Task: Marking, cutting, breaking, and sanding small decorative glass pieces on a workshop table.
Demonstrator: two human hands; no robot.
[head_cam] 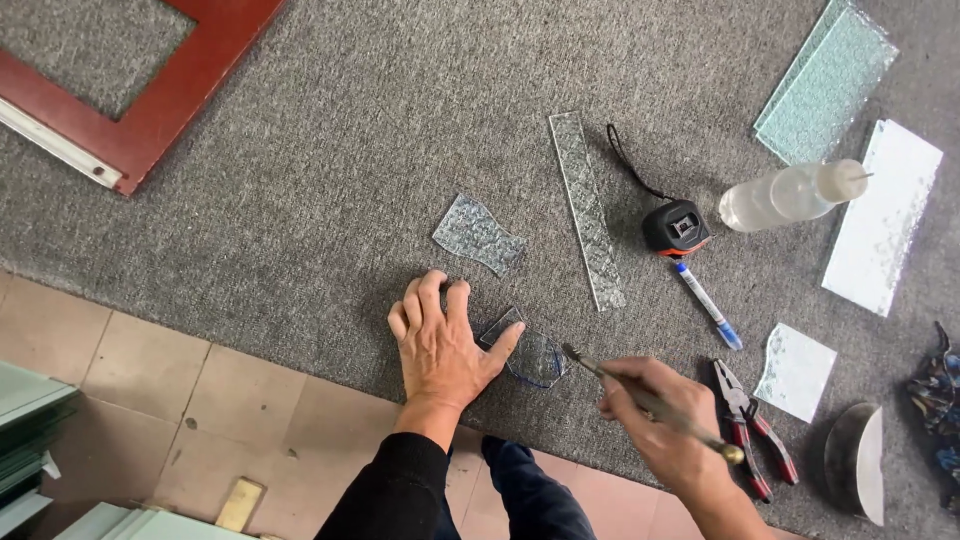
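Left hand (440,345) flat, fingers spread, pinning the glass piece (530,355) near the carpet's (300,200) front edge; right hand (665,420) grips the cutter (650,400); thin, brittle, sharp-edged, so press on its face.

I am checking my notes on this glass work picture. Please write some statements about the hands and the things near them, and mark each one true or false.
1. The left hand presses flat on a small glass piece on the grey carpet. True.
2. The right hand holds the pliers. False: it holds a thin glass cutter; the red-handled pliers lie on the carpet beside it.
3. The tape measure lies next to a long glass strip. True.
4. The plastic bottle stands upright. False: it lies on its side.
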